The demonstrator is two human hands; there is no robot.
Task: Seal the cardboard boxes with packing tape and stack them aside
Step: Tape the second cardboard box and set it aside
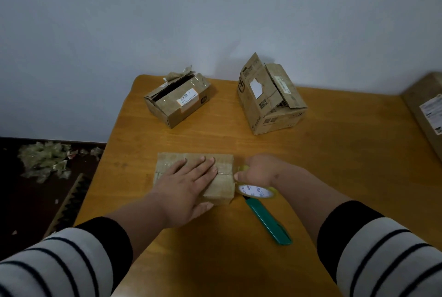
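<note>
A small flat cardboard box [221,188] lies near the front of the wooden table [323,165]. My left hand [186,184] rests flat on its top, fingers spread, pressing down a strip of clear tape. My right hand [259,171] sits just past the box's right end, gripping the roll of packing tape [257,192], with the tape stretched from the roll onto the box top. Two more boxes stand at the back: a low one [177,103] with a gaping top on the left, and a taller one [271,98] with raised flaps on the right.
A green utility knife [267,221] lies on the table by my right forearm. A larger carton [428,115] reaches in at the right edge. Crumpled used tape [45,160] litters the dark floor left of the table. A plain wall stands behind.
</note>
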